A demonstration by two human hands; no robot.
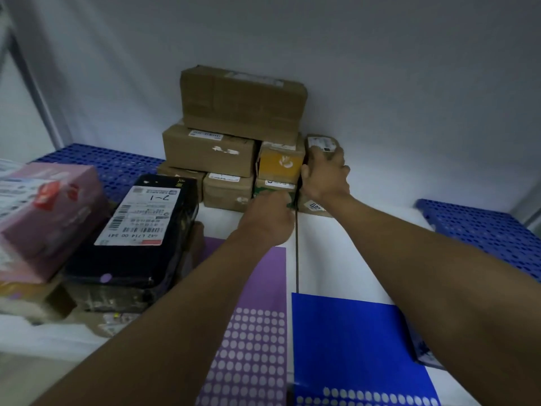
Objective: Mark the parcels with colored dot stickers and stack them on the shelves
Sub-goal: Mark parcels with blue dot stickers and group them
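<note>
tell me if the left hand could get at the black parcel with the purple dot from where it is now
Probably yes. The left hand is at the foot of the stacked boxes, touching the green-printed box. The black parcel lies to its left, top face exposed, with nothing between them, though the pink parcel crowds its far side.

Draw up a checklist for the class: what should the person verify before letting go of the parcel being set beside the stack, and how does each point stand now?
1. Right hand grips the brown parcel at the stack's right end: ok.
2. Left hand steadies the green-printed box: ok.
3. Parcel sits flush against the yellow box: cannot tell, the hand covers the join.
4. Top carton rests level on the stack: ok.
5. Parcel carries a dot sticker: cannot tell, none shows on visible faces.
6. Purple sticker sheet and blue sticker sheet lie within reach: ok.
</note>
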